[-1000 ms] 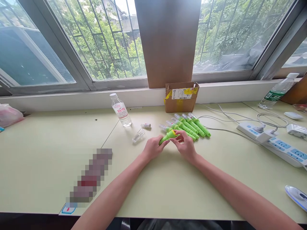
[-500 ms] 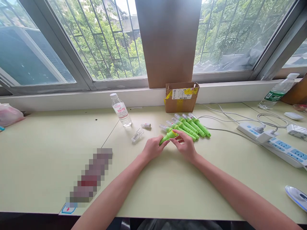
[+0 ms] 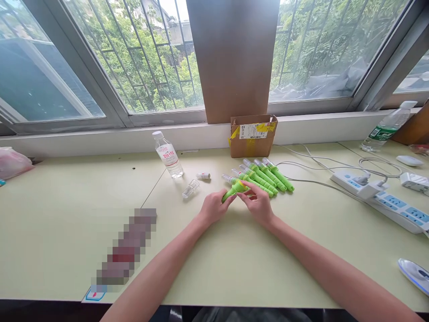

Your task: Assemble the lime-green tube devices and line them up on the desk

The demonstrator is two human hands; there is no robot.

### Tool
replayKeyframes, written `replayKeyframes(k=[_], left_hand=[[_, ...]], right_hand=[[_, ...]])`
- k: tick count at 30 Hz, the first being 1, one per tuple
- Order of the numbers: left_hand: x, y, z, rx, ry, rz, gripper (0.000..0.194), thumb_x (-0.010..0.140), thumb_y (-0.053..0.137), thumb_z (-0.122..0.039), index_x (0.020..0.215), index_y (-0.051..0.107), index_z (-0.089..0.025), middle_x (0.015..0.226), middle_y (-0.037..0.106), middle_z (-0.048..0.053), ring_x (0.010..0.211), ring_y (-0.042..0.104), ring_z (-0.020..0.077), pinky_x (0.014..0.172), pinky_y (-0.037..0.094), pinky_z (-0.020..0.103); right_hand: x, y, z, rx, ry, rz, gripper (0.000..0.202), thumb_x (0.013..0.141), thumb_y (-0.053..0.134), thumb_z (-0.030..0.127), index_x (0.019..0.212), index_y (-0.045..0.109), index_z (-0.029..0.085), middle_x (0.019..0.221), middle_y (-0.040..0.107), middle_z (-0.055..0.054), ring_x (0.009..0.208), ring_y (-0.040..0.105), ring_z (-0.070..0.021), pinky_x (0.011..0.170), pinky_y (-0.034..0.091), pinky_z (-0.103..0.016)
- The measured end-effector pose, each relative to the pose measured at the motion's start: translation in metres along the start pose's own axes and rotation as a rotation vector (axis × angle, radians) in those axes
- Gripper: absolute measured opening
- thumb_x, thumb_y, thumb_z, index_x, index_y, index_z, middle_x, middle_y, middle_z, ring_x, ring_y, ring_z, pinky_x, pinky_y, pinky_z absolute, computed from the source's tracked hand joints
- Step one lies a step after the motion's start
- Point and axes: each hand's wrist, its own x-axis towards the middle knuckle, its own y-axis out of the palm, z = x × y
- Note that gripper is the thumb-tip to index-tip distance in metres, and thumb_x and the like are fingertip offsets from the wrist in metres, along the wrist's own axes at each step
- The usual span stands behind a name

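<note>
My left hand point(image 3: 213, 207) is closed around the narrow lower end of a green plastic tube-like handle point(image 3: 232, 191), which lies tilted across my fingers. At its wider end shows a yellow rim, pinched by the thumb and fingers of my right hand point(image 3: 257, 203). Just beyond lie several similar green handles point(image 3: 266, 175) in a slanted row, each with a clear tip pointing away to the left. To the left of my hands rest a clear ribbed plastic cap point(image 3: 191, 189) and a small white-and-clear cylinder point(image 3: 203, 176).
A water bottle point(image 3: 168, 154) stands behind the loose pieces. An open cardboard box point(image 3: 252, 142) sits against the window ledge. On the right are a power strip point(image 3: 385, 203) with plugs and cables, another bottle point(image 3: 385, 127) and a white oval device point(image 3: 414, 273). A blurred-out patch point(image 3: 129, 246) covers something at left.
</note>
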Motion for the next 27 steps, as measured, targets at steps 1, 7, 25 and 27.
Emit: replayKeyframes(k=[1,7,25,27], left_hand=[[0.000,0.000,0.000,-0.022,-0.008,0.005,0.043,0.088,0.040,-0.055,0.063,0.034,-0.020,0.051,0.032,-0.005,0.048,0.025,0.0093,0.050,0.019,0.024],[-0.001,-0.002,-0.002,-0.125,-0.041,0.050,0.045,0.087,0.040,-0.057,0.064,0.035,-0.019,0.053,0.033,-0.006,0.050,0.028,0.0084,0.049,0.020,0.023],[0.000,-0.010,-0.007,-0.384,-0.082,0.095,0.047,0.082,0.049,-0.057,0.061,0.038,-0.018,0.056,0.031,-0.006,0.051,0.030,0.0069,0.048,0.023,0.022],[0.001,-0.012,-0.009,-0.423,-0.096,0.127,0.047,0.082,0.049,-0.057,0.060,0.041,-0.017,0.053,0.036,-0.005,0.050,0.035,0.0072,0.048,0.027,0.021]], right_hand=[[0.000,0.000,0.001,-0.012,-0.015,-0.005,0.039,0.081,0.065,0.041,0.115,0.063,0.023,0.113,0.066,-0.010,0.071,0.068,-0.0192,0.054,0.059,-0.031],[0.000,-0.001,0.004,-0.036,-0.084,-0.003,0.032,0.084,0.062,0.038,0.113,0.065,0.025,0.126,0.059,-0.010,0.075,0.069,-0.0200,0.059,0.061,-0.034],[0.002,-0.002,0.003,-0.065,-0.105,-0.051,0.022,0.082,0.066,0.038,0.095,0.064,0.020,0.103,0.063,-0.009,0.072,0.066,-0.0166,0.055,0.059,-0.030],[0.002,-0.001,0.004,-0.079,-0.108,-0.058,0.023,0.081,0.066,0.040,0.094,0.063,0.020,0.099,0.061,-0.008,0.070,0.065,-0.0159,0.055,0.059,-0.030]])
